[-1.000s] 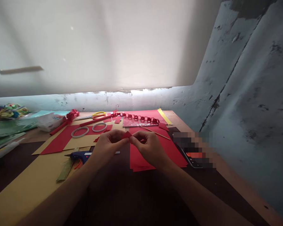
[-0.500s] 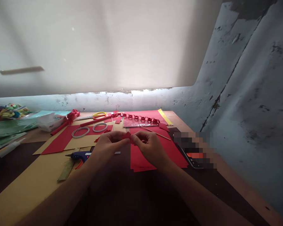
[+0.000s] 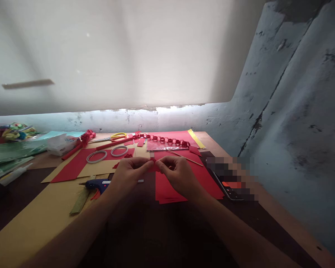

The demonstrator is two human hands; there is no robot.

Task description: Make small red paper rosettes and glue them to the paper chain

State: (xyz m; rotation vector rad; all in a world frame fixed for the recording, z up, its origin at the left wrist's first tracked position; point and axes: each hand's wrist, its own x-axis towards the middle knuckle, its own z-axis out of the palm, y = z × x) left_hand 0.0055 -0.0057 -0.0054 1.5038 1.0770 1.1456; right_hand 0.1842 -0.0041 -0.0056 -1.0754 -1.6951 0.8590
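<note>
Between the fingertips of my left hand [image 3: 134, 169] and my right hand [image 3: 175, 171] is a small piece of red paper [image 3: 153, 163], pinched from both sides. The fingers cover most of it, so its exact shape is hard to make out. Under my right hand lies a stack of red paper sheets [image 3: 195, 182]. A blue hot glue gun [image 3: 97, 184] with an orange trigger rests just left of my left wrist. Small crumpled red paper pieces [image 3: 128, 157] lie behind my left hand.
A red paper chain [image 3: 167, 140] stretches across the back. Two pale rings [image 3: 96, 156], yellow-handled scissors [image 3: 117, 136] and a rolled red paper tube [image 3: 114, 143] lie back left. A thin wooden stick [image 3: 188, 159] crosses the red sheets. A phone [image 3: 229, 190], partly pixelated, lies right.
The pinched red paper has turned or dipped slightly and shows less above the fingers. Both hands stay nearly in place, and the whole view has shifted a little.
</note>
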